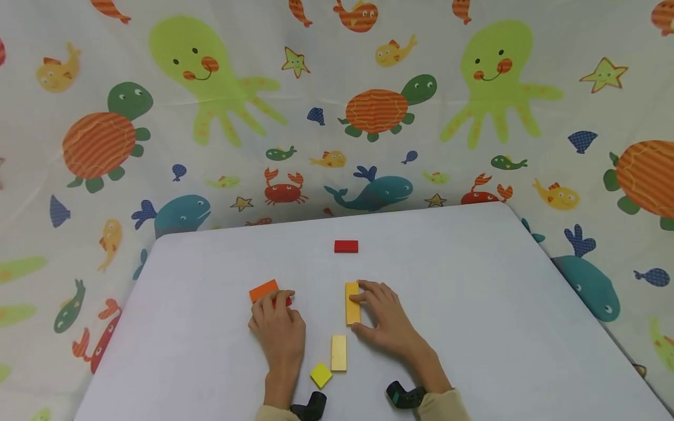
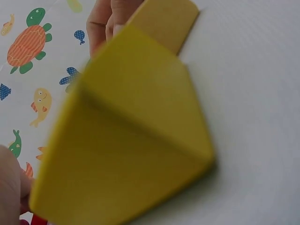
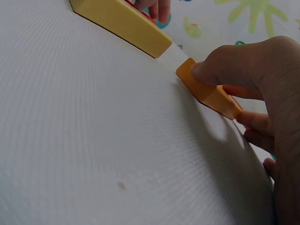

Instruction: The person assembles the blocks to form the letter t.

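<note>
Can count one left hand [image 1: 278,333], one right hand [image 1: 387,320], two beige sleeves [image 1: 444,406], two black wrist devices [image 1: 405,396], one white table [image 1: 500,304] and one printed cloth [image 1: 326,82]. Makes six blocks in all: two red blocks [image 1: 346,247], the nearer partly covered, one orange block [image 1: 263,290], one amber block [image 1: 352,310], one pale yellow block [image 1: 339,353] and one bright yellow block [image 1: 320,375]. On the cloth, can count two octopus faces [image 1: 497,58] and three red crabs [image 1: 285,192]

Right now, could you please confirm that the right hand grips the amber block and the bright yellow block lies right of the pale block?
Not quite: the head view shows the bright yellow block left of the pale block. The right hand does grip the amber block.
</note>
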A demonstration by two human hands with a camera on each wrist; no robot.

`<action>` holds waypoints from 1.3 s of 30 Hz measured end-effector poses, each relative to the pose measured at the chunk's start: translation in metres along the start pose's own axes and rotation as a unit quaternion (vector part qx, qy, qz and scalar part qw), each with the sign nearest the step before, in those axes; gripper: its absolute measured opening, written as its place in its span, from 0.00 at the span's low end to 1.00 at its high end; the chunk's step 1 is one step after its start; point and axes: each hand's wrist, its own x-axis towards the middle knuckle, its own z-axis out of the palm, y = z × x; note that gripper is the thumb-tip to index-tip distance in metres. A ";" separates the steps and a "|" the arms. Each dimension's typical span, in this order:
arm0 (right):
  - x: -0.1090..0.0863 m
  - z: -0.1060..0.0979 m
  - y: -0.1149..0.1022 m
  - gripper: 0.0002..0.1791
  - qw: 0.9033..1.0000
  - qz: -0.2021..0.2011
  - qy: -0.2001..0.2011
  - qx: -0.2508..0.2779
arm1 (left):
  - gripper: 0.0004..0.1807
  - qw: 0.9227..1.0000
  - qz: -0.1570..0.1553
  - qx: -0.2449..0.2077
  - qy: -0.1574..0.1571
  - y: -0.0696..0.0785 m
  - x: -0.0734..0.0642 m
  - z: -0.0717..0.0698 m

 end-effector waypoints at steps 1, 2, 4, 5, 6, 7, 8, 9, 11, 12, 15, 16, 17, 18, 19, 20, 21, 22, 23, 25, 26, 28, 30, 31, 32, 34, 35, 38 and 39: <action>0.001 0.000 0.000 0.27 1.000 -0.003 0.003 -0.002 | 0.15 1.000 -0.002 -0.004 0.004 0.000 0.000 0.000; 0.001 0.000 -0.001 0.26 1.000 -0.005 0.005 -0.003 | 0.15 1.000 -0.003 -0.008 0.008 0.000 0.000 0.000; 0.002 0.000 -0.001 0.26 1.000 -0.009 0.010 -0.005 | 0.16 1.000 -0.003 -0.014 0.015 -0.001 0.001 0.001; 0.002 0.000 -0.001 0.26 1.000 -0.010 0.011 -0.004 | 0.17 1.000 -0.002 -0.017 0.017 -0.001 0.001 0.001; 0.002 0.000 -0.002 0.26 1.000 -0.011 0.013 -0.002 | 0.18 1.000 -0.001 -0.019 0.018 -0.001 0.001 0.001; 0.002 0.000 -0.002 0.26 1.000 -0.011 0.013 0.000 | 0.18 1.000 0.001 -0.022 0.018 -0.001 0.002 0.001; 0.001 0.000 -0.002 0.26 1.000 -0.009 0.010 0.001 | 0.18 1.000 0.002 -0.023 0.016 -0.002 0.001 0.002; 0.001 0.000 -0.002 0.26 1.000 -0.008 0.009 0.003 | 0.18 1.000 0.005 -0.025 0.012 -0.002 0.001 0.002; -0.001 0.000 -0.002 0.26 1.000 -0.001 0.006 0.006 | 0.18 0.999 0.010 -0.037 0.001 -0.001 0.002 0.003; -0.001 0.000 -0.002 0.26 1.000 0.002 0.006 0.006 | 0.17 0.999 0.011 -0.045 -0.005 -0.001 0.002 0.004; -0.002 -0.001 -0.001 0.27 1.000 0.008 0.003 0.003 | 0.15 0.997 0.013 -0.071 -0.023 0.000 0.001 0.005; -0.002 -0.001 -0.001 0.27 1.000 0.009 0.002 0.002 | 0.15 0.996 0.013 -0.079 -0.028 0.001 0.001 0.006; -0.002 -0.001 -0.001 0.27 1.000 0.010 0.001 -0.001 | 0.15 0.996 0.012 -0.085 -0.034 0.001 0.000 0.006; -0.002 -0.001 -0.001 0.28 1.000 0.009 0.000 -0.004 | 0.15 0.995 0.011 -0.088 -0.038 0.001 0.000 0.006; -0.001 -0.001 -0.001 0.28 1.000 0.008 -0.001 -0.006 | 0.15 0.995 0.011 -0.090 -0.043 0.002 0.000 0.006; -0.001 -0.001 -0.001 0.28 1.000 0.006 -0.001 -0.008 | 0.15 0.995 0.010 -0.090 -0.048 0.002 0.000 0.006; 0.000 -0.001 -0.001 0.28 1.000 0.006 -0.002 -0.010 | 0.16 0.994 0.010 -0.091 -0.053 0.003 0.000 0.006; 0.000 -0.001 -0.001 0.28 1.000 0.005 -0.002 -0.011 | 0.16 0.994 0.010 -0.089 -0.059 0.003 0.000 0.006; 0.000 -0.001 -0.001 0.28 1.000 0.006 -0.002 -0.012 | 0.16 0.994 0.011 -0.085 -0.067 0.004 0.000 0.006; 0.000 -0.001 -0.001 0.28 1.000 0.009 -0.003 -0.011 | 0.17 0.993 0.013 -0.084 -0.087 0.005 0.001 0.006; 0.000 0.000 -0.002 0.28 1.000 0.012 -0.002 -0.012 | 0.17 0.992 0.012 -0.081 -0.099 0.005 0.001 0.006; -0.001 0.000 -0.002 0.28 1.000 0.019 -0.002 -0.014 | 0.19 0.990 0.010 -0.079 -0.120 0.007 0.001 0.006; -0.002 0.000 -0.002 0.28 1.000 0.024 -0.002 -0.016 | 0.20 0.987 0.001 -0.079 -0.138 0.008 0.001 0.006; -0.003 0.000 -0.002 0.28 1.000 0.026 -0.002 -0.018 | 0.21 0.986 -0.006 -0.076 -0.146 0.008 0.001 0.006; -0.003 0.000 -0.002 0.28 1.000 0.025 -0.001 -0.018 | 0.21 0.986 -0.013 -0.075 -0.150 0.008 0.001 0.006; -0.003 0.000 -0.002 0.28 1.000 0.022 -0.002 -0.018 | 0.23 0.985 -0.027 -0.069 -0.154 0.008 0.000 0.006; -0.002 0.000 -0.002 0.28 1.000 0.019 -0.002 -0.018 | 0.24 0.985 -0.032 -0.066 -0.153 0.008 0.000 0.006; -0.001 0.000 -0.002 0.28 1.000 0.012 -0.003 -0.017 | 0.25 0.987 -0.041 -0.061 -0.140 0.007 -0.001 0.006; -0.001 0.000 -0.002 0.28 1.000 0.011 -0.004 -0.017 | 0.25 0.988 -0.043 -0.059 -0.136 0.006 -0.001 0.006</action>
